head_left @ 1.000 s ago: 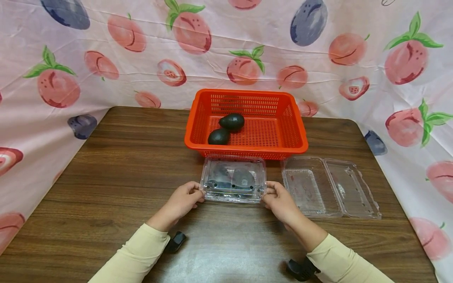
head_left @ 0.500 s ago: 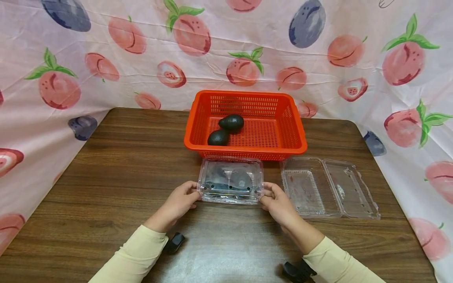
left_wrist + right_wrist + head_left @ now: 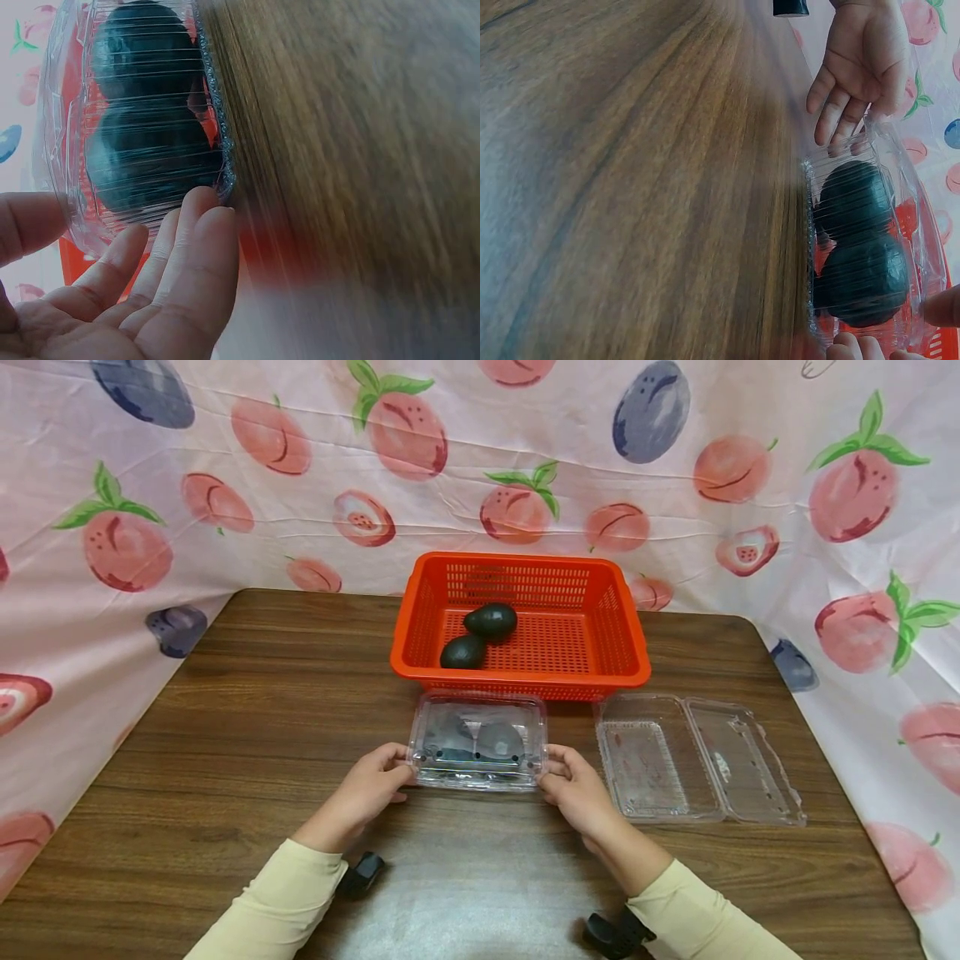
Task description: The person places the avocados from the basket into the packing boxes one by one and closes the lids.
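Observation:
A clear plastic clamshell box [image 3: 477, 766] with its lid down lies in front of the basket, with dark green avocados [image 3: 150, 161] inside. At its left end my left hand [image 3: 367, 793] holds the corner, thumb on the lid edge and fingers against the lower side. My right hand [image 3: 581, 793] grips the opposite end in the same way. The right wrist view shows two avocados [image 3: 862, 281] through the ribbed wall, one beside the other.
Behind the box stands a red plastic basket [image 3: 521, 678] with two avocados [image 3: 491, 621] in its left part. To the right lies a second clear clamshell box [image 3: 645, 768], spread open on the wooden table [image 3: 225, 760]. A fruit-print cloth [image 3: 300, 410] hangs around the back and sides.
Both hands have shifted the closed clamshell box a little to the left along the front of the basket. The basket and the spread-open box stay in place.

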Available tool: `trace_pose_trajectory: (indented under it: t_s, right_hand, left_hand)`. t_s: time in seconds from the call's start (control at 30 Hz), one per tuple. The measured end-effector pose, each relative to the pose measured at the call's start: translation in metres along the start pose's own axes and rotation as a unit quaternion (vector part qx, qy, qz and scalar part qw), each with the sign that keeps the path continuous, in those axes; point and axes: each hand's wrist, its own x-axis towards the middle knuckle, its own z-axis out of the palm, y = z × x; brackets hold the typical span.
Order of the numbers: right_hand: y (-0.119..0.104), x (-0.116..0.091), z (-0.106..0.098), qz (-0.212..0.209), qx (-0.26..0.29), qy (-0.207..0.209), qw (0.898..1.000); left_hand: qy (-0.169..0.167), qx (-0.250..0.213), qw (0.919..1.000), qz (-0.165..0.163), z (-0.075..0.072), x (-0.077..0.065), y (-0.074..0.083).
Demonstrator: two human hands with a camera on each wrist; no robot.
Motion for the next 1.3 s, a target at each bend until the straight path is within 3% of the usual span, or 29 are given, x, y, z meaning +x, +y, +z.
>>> trace_pose_trajectory:
  t_s: [0.37, 1.3]
  right_hand:
    - [0.001, 0.004, 0.012, -0.004, 0.008, -0.005, 1.000]
    - [-0.007, 0.012, 0.031, -0.018, 0.012, -0.026, 0.999]
  left_hand:
    - [0.005, 0.014, 0.9999, 0.003, -0.011, -0.002, -0.001]
    - [0.019, -0.002, 0.9997, -0.014, -0.028, -0.005, -0.006]
